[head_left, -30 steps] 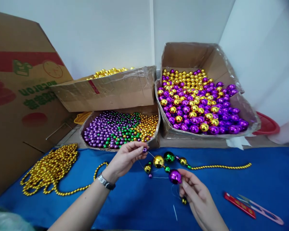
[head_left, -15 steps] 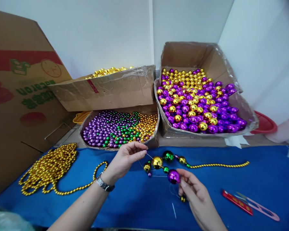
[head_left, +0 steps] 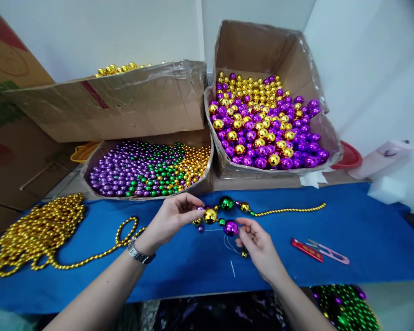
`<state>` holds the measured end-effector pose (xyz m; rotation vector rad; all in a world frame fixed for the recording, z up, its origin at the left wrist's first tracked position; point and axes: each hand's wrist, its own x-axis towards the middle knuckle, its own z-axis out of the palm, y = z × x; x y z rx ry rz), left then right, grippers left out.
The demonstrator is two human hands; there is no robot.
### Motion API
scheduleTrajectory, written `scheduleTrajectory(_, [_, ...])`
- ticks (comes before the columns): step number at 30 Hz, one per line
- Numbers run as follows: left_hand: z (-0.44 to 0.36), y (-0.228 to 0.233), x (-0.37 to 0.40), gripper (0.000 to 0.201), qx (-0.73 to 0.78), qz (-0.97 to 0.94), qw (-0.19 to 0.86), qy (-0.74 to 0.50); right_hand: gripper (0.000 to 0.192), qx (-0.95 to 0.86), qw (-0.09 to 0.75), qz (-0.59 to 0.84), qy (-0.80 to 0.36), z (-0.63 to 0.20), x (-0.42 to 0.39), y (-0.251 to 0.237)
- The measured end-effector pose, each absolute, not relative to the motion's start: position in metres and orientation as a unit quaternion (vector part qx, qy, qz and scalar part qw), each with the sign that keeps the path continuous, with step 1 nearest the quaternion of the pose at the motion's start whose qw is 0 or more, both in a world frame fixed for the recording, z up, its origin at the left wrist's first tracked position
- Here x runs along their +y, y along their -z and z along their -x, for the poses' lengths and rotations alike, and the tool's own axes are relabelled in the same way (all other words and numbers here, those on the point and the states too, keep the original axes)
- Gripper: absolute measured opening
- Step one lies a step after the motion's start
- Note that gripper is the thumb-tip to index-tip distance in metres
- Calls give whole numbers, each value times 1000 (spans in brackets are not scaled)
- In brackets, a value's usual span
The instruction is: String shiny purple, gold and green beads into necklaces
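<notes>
A half-strung bead strand lies on the blue cloth (head_left: 348, 239): a large gold ball (head_left: 210, 215), a green ball (head_left: 226, 202), a large purple ball (head_left: 231, 227) and a thin gold bead chain (head_left: 290, 210) trailing right. My left hand (head_left: 172, 218) pinches a small purple bead (head_left: 200, 208) on the thread, right beside the gold ball. My right hand (head_left: 258, 246) holds the thin thread just under the large purple ball, fingertips touching it. A small gold bead (head_left: 244, 253) hangs by that hand.
Behind the hands stands a low box of small purple, green and gold beads (head_left: 148, 168). A larger box of big purple and gold balls (head_left: 262, 124) sits at the back right. A gold chain pile (head_left: 34, 230) lies left. Red-handled snips (head_left: 319, 250) lie right.
The camera has tilted down and closer. My left hand has brought the small bead along the thread toward the gold ball. My right hand stays under the purple ball.
</notes>
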<state>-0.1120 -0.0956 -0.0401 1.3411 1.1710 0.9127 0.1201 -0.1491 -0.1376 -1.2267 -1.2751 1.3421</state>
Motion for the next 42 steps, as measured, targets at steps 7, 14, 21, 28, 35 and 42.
scheduleTrajectory(7, [100,52,-103,19,515,-612,445,-404,29,-623,392,518,-435,-120,-143,139])
scheduleTrajectory(14, [89,29,-101,20,483,-713,335,-383,32,-709,356,507,-336,-132,-127,107])
scheduleTrajectory(21, [72,-2,-91,15,465,-730,277,-418,30,-743,381,433,-339,-118,-113,76])
scheduleTrajectory(28, [70,-7,-84,18,438,-641,364,-515,28,-749,372,444,-322,-129,-108,68])
scheduleTrajectory(35, [59,15,-87,30,350,-586,523,-511,21,-689,471,399,-379,-147,-103,-27])
scheduleTrajectory(42, [39,23,-96,47,291,-731,503,-357,20,-660,580,301,-371,-132,-113,-119])
